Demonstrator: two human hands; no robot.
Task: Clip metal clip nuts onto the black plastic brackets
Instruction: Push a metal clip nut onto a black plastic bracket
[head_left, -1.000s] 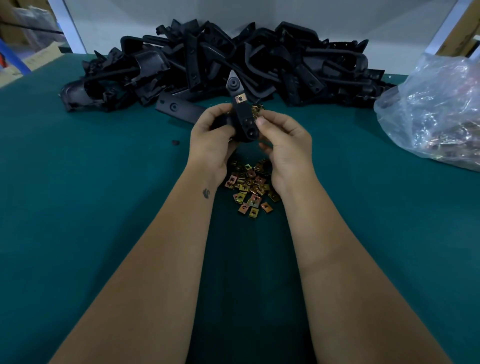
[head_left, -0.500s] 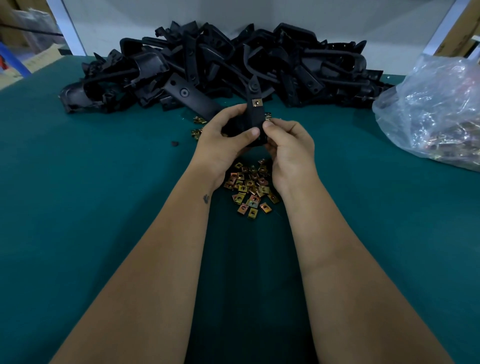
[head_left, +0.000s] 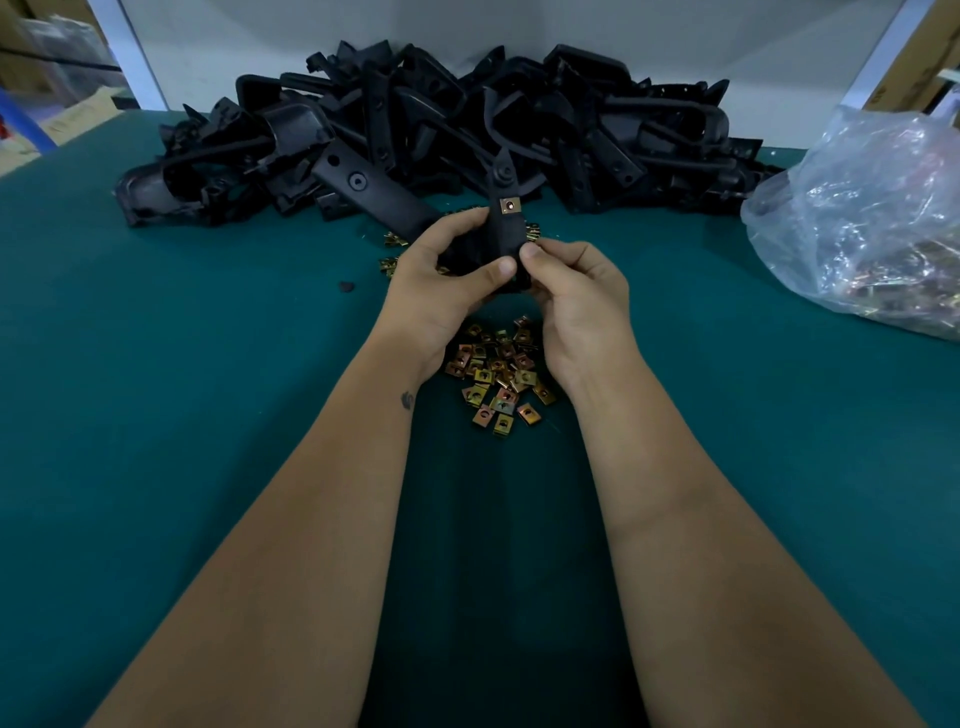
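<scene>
Head view:

- The left hand (head_left: 441, 280) grips the lower part of one bracket (head_left: 505, 234), thumb across its front face.
- The right hand (head_left: 576, 296) pinches the same bracket from the other side; its thumb tip meets the left thumb at the bracket's lower end.
- The bracket is held upright above the table (head_left: 182, 415), just beyond both hands.
- One clip nut (head_left: 509, 207) is seated on the bracket, above the thumbs. It looks fully pushed home.
- Whether a second nut is being pressed on under the thumbs cannot be told; that area is covered.
- Loose nuts (head_left: 498, 376) lie in a heap on the table between the wrists, below the hands.
- A few more nuts (head_left: 392, 249) lie scattered just beyond the left hand.
- The bracket pile (head_left: 441, 135) lies well beyond the hands. No nuts can be made out on these parts, so most of them are judged to be still unfitted.
- A plastic bag (head_left: 862, 218) sits far right of the right hand; it appears to hold further nuts.
- Judged status: one bracket is at least partly fitted; the bulk of the job remains.
</scene>
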